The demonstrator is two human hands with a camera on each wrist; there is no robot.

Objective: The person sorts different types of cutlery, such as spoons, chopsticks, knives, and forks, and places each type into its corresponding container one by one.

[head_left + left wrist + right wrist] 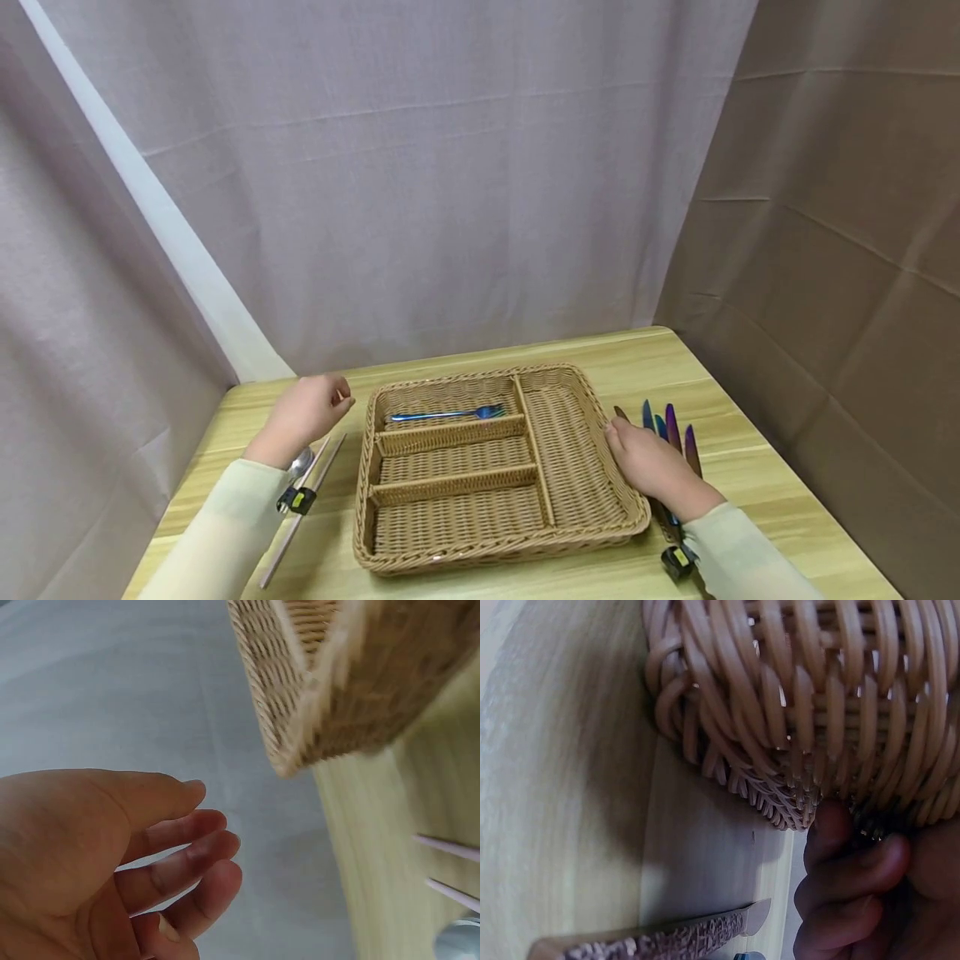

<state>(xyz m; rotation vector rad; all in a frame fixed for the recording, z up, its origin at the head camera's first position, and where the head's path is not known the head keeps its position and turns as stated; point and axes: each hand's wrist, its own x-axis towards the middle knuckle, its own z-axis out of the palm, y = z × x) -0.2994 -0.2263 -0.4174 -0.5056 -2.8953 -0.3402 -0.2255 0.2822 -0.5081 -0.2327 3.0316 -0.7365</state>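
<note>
grey curtain (450, 208) hangs across the back and down the left, a pale strip slanting along the left side; brown curtain (847, 208) closes off the right.

in front of these, a light wood-grain table (795, 517).

on it, at the middle, a wicker basket (450, 557): three compartments stacked on the left, one long compartment down the right side.

pale sleeves (210, 533) come in from both lower corners.

right hand (654, 467) grips the right side of the basket, fingers curled against the wicker in the wrist view. left hand (306, 412) stands apart from the basket, off its far left corner, fingers loosely curled and relaxed.

knives (672, 427), several, lie right of the basket, blue, teal, purple and brownish tips pointing away from the person; lower parts hidden by the right hand and wrist, so count uncertain.

chopsticks (288, 537), a pair, slant on the table left of the basket, partly behind the left wrist's gear.

fork (446, 414), blue metallic, lies in the far left compartment, tines to the right.

black device (298, 500) at the left wrist.

spoon (302, 463), silver bowl showing just beside the chopsticks; handle out of sight.
</note>
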